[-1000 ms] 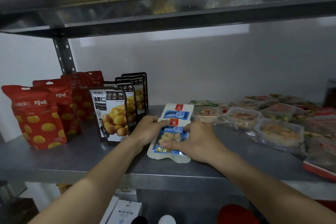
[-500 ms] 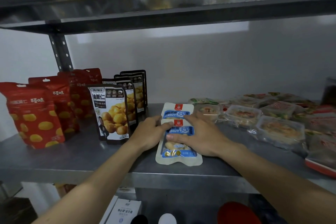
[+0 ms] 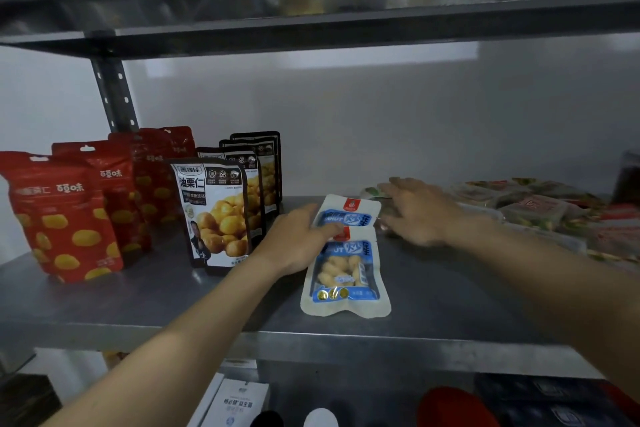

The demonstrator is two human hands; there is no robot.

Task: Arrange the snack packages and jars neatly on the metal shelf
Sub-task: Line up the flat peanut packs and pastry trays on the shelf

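1. Far left on the metal shelf (image 3: 138,305), the red pouches (image 3: 62,215) stand in a row, looking done.
2. Black chestnut pouches (image 3: 214,215) stand upright beside them, tidy too.
3. The left hand (image 3: 298,243), fingers flat, rests on two white-and-blue packets (image 3: 346,270) lying overlapped mid-shelf.
4. The right hand (image 3: 419,215), fingers spread and holding nothing, hangs at the jumbled clear-wrapped trays (image 3: 533,215). That heap looks unsorted.

Left hand (image 3: 294,243): bare, fingers uncovered. Right hand (image 3: 419,215): bare, blurred, fine detail unreadable. Left forearm (image 3: 194,333): bare over whole visible length, down to bottom frame edge. Right forearm (image 3: 540,274): likewise bare, out to right frame edge. Both forearms slim, smooth.
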